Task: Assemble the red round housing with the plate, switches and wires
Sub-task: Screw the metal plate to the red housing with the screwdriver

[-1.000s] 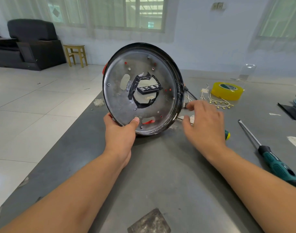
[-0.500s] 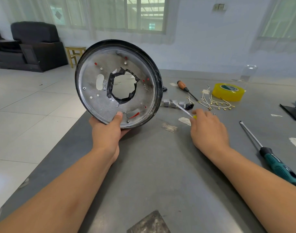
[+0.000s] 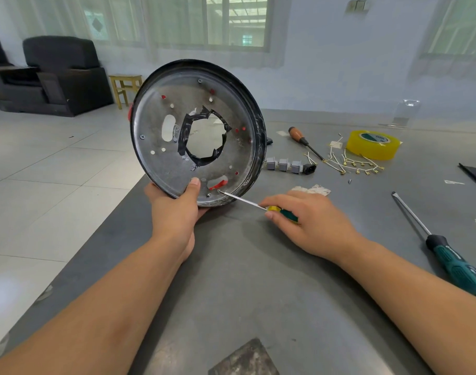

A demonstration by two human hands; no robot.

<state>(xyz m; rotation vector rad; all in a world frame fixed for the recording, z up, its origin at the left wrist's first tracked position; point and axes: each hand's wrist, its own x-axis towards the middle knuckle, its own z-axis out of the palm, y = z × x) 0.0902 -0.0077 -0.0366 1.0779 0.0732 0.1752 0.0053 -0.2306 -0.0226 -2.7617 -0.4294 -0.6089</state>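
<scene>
Head view: the housing (image 3: pixel 198 132) is held on edge above the table (image 3: pixel 258 280) by the left hand (image 3: pixel 177 209), thumb on the plate (image 3: pixel 161 169), apparently steadying a rim screw for the screwdriver (image 3: pixel 247 202) gripped in the right hand (image 3: pixel 310 226).

The right hand (image 3: pixel 312 220) has picked up the small screwdriver (image 3: pixel 258 204) from the surface and brought its tip to a screw on the plate (image 3: pixel 161 169), which the left hand (image 3: pixel 174 209) has tilted back.
</scene>
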